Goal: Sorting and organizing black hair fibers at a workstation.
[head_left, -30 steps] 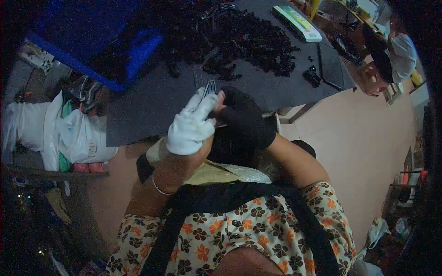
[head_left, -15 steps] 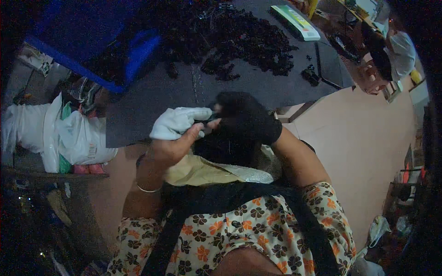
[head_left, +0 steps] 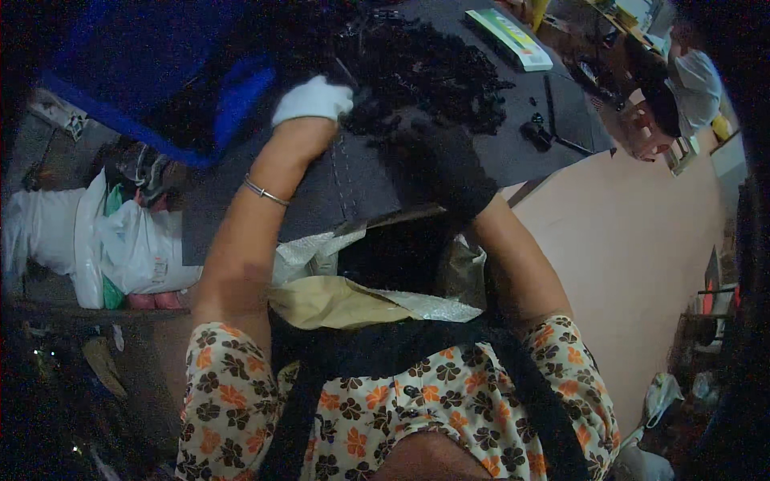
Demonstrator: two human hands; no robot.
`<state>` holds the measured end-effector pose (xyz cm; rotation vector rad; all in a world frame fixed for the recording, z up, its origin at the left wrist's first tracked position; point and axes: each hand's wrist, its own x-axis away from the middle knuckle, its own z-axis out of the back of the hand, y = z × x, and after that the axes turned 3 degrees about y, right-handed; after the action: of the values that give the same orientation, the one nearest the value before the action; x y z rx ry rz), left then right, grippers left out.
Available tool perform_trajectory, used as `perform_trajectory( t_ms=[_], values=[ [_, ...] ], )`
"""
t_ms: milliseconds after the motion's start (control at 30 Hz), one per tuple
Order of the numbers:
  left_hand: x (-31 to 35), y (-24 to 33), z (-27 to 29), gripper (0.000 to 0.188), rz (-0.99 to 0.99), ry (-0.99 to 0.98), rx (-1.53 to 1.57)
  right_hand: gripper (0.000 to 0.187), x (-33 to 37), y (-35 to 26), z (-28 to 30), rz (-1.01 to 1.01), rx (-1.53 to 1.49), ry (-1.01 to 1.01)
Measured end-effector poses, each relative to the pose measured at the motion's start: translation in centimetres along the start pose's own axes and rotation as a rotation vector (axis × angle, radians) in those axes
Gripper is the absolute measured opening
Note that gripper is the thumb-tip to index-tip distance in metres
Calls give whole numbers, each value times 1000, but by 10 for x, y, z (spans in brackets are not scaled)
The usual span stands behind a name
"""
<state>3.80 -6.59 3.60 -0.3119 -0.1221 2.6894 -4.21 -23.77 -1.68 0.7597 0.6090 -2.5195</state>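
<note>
My left hand [head_left: 311,103], in a white glove, reaches to the near left edge of a heap of small black parts [head_left: 437,68]. Its fingers are bent down and mostly hidden behind the back of the hand, so I cannot make out anything in them. My right hand [head_left: 441,164], in a black glove, is over the near side of the same heap. Dark glove and dark parts blend and blur there, hiding its fingers. Below both hands, at my lap, a tan bag with a silvery bubble lining [head_left: 345,303] gapes, dark inside.
The heap lies on a dark grey table [head_left: 241,204]. A blue bin [head_left: 128,120] stands at the far left, a green and white box [head_left: 509,40] at the far right. White plastic bags [head_left: 140,248] are stacked on the left. Another person [head_left: 694,88] sits at far right.
Both hands were together above the bag, at a small dark piece. They have parted and moved forward, the left to the heap's left edge, the right to its near side. More of the bag shows.
</note>
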Motion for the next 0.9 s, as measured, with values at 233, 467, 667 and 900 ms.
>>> perform_trajectory(
  t_ms=[233,467,667,900],
  values=[
    [25,-37,-35,20,60,199,47,17,3,-6,6,27,-75,57],
    [77,-42,-34,19,-94,554,391,20,7,0,-5,44,-381,244],
    [91,-17,-27,13,19,535,370,25,12,-3,-9,28,-483,180],
    [87,-21,-33,16,1,455,469,19,13,-27,3,-180,-765,-16]
  ],
)
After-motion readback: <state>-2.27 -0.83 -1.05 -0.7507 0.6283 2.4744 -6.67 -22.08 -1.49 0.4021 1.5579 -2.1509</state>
